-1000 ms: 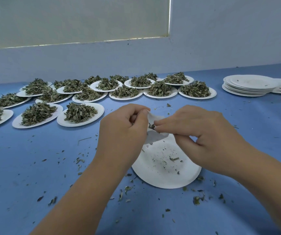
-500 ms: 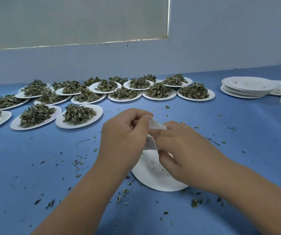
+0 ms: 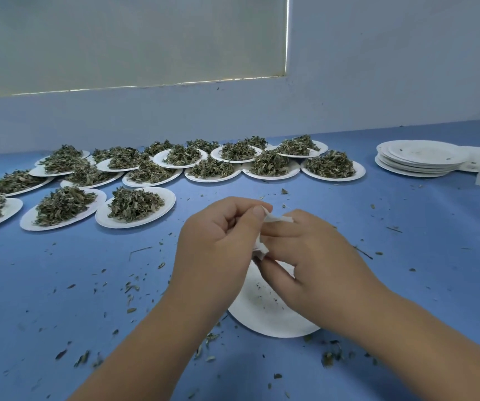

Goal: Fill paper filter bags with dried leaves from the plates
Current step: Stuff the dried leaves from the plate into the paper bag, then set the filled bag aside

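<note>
Paper: one filter bag (image 3: 278,219) pinched between left hand (image 3: 218,250) and right hand (image 3: 317,264).

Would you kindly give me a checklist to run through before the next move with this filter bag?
1. Grip: left hand and right hand both pinch the filter bag: ok.
2. Fill and closure of the bag: cannot tell, the fingers hide it.
3. Emptied plate beneath the hands: ok, only crumbs.
4. Supply: nearest full plate ready at left: ok.
5. Clean blue table: not ok, spilled leaves scattered.
</note>
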Demonstrator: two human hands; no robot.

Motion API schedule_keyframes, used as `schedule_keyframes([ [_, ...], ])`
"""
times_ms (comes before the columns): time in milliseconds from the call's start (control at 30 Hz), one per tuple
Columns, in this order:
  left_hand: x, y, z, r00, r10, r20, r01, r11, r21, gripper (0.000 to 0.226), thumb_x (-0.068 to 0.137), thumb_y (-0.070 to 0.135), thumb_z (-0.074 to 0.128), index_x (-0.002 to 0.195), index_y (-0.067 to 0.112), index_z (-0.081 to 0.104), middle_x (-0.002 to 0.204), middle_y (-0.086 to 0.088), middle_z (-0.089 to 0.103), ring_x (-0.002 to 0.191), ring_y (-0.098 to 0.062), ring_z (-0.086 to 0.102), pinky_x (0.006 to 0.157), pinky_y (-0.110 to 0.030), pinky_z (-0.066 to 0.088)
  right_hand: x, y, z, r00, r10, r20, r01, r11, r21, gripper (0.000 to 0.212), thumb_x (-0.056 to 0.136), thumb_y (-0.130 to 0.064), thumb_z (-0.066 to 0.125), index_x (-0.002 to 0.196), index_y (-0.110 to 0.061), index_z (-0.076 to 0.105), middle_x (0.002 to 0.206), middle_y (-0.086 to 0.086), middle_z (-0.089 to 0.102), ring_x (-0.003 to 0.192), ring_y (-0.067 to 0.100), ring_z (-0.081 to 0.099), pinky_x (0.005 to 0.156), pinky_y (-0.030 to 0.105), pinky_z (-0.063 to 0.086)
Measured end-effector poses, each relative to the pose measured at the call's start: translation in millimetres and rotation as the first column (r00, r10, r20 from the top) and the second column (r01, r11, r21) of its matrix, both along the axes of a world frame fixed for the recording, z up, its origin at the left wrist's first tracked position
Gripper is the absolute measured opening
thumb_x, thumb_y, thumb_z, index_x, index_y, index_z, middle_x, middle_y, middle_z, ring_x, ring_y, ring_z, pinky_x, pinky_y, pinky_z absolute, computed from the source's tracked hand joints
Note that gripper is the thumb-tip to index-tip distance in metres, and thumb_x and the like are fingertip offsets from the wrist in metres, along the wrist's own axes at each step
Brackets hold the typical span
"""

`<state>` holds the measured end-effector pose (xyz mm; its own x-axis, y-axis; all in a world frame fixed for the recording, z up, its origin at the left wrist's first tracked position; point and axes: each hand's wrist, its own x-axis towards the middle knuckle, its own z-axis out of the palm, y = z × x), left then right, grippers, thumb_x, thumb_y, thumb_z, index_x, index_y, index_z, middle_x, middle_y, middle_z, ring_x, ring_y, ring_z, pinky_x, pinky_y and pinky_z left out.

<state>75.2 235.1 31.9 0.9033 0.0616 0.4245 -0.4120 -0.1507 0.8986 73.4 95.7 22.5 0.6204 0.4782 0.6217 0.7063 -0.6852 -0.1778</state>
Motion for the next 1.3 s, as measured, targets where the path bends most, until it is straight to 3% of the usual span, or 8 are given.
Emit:
schedule_keyframes([
  [200, 1.1, 5.4, 3.6, 1.0, -0.014, -0.001, 0.014, 0.998, -0.059, 0.025, 0.093, 0.013, 0.06, 0.081, 0.027, 0.076, 0.068, -0.001, 0.068, 0.06, -0.007, 0.064, 0.051, -0.019, 0.051, 0.7, 1.6, 0.6, 0.999, 0.0, -0.048, -0.005, 0.995, -0.1, 0.021, 0.09, -0.024, 0.05, 0.092, -0.024, 0.071, 0.118, -0.022, 0.062, 0.074, 0.016, 0.04, 0.067, 0.036, 0.039],
  [300, 3.3, 9.7, 5.7, 0.995, 0.068, 0.076, -0.064, 0.996, -0.055, 0.022, 0.094, 0.012, 0.058, 0.085, 0.024, 0.074, 0.054, 0.006, 0.058, 0.047, -0.003, 0.052, 0.044, -0.014, 0.042, 0.0, -4.1, 1.0, 0.992, 0.119, -0.035, -0.113, 0.984, 0.141, 0.022, 0.086, -0.02, 0.061, 0.105, -0.024, 0.071, 0.128, -0.018, 0.056, 0.094, 0.012, 0.056, 0.081, 0.03, 0.045],
  [433, 9.4, 20.0, 6.8, 0.984, 0.141, 0.106, -0.135, 0.989, -0.061, 0.024, 0.095, 0.012, 0.056, 0.091, 0.031, 0.07, 0.052, 0.012, 0.038, 0.046, -0.005, 0.035, 0.045, -0.02, 0.035, 4.2, -11.2, 0.0, 0.974, 0.167, -0.156, -0.082, 0.893, 0.442, 0.056, 0.076, -0.037, 0.071, 0.127, -0.047, 0.051, 0.121, -0.028, 0.042, 0.1, 0.0, 0.057, 0.078, 0.013, 0.046],
  [567, 3.9, 16.9, 7.6, 0.997, 0.02, 0.081, -0.017, 0.999, -0.033, 0.022, 0.086, 0.021, 0.054, 0.09, 0.035, 0.07, 0.062, -0.005, 0.041, 0.057, -0.018, 0.042, 0.052, -0.028, 0.04, 14.6, -4.9, -8.6, 0.91, 0.166, -0.379, -0.051, 0.954, 0.294, 0.088, 0.069, -0.048, 0.076, 0.14, -0.057, 0.025, 0.129, -0.037, 0.03, 0.105, -0.008, 0.049, 0.077, 0.017, 0.046],
  [733, -3.9, 10.4, 7.8, 0.997, -0.05, 0.057, 0.051, 0.998, -0.028, 0.026, 0.083, 0.022, 0.05, 0.09, 0.036, 0.071, 0.061, 0.004, 0.056, 0.063, -0.029, 0.057, 0.06, -0.036, 0.052, 19.4, 12.9, -7.2, 0.914, 0.21, -0.348, -0.111, 0.953, 0.282, 0.03, 0.078, -0.021, 0.069, 0.071, -0.04, 0.047, 0.069, -0.025, 0.053, 0.064, -0.006, 0.049, 0.057, 0.007, 0.037],
  [933, -4.5, 55.1, 11.8, 0.991, 0.123, 0.057, -0.112, 0.981, -0.161, 0.019, 0.082, 0.026, 0.053, 0.088, 0.032, 0.07, 0.064, 0.002, 0.054, 0.043, -0.011, 0.037, 0.043, -0.026, 0.034, 24.8, 38.7, 10.6, 0.799, 0.347, -0.491, 0.008, 0.81, 0.586, 0.035, 0.063, -0.041, 0.078, 0.094, -0.036, 0.061, 0.084, -0.013, 0.067, 0.069, 0.004, 0.059, 0.057, 0.016, 0.045],
  [1133, -37.2, 153.3, 2.4, 0.954, 0.289, -0.079, -0.265, 0.938, 0.224, 0.038, 0.071, 0.03, 0.051, 0.098, 0.056, 0.059, 0.069, 0.016, 0.057, 0.054, -0.006, 0.048, 0.05, -0.014, 0.039, 27.7, 145.6, 32.1, 0.694, 0.457, -0.557, -0.027, 0.79, 0.613, 0.048, 0.071, -0.032, 0.08, 0.112, -0.033, 0.056, 0.101, -0.012, 0.068, 0.089, 0.007, 0.066, 0.082, 0.037, 0.056],
  [1300, -82.9, 250.1, -0.2, 0.899, 0.432, -0.079, -0.393, 0.872, 0.293, 0.04, 0.076, 0.024, 0.065, 0.101, 0.054, 0.056, 0.091, 0.029, 0.061, 0.059, 0.004, 0.054, 0.051, -0.008, 0.041, 10.0, 271.7, 30.4, 0.55, 0.573, -0.608, -0.07, 0.757, 0.65, 0.038, 0.074, -0.027, 0.079, 0.105, -0.026, 0.058, 0.096, -0.007, 0.072, 0.087, 0.01, 0.069, 0.082, 0.038, 0.056],
])
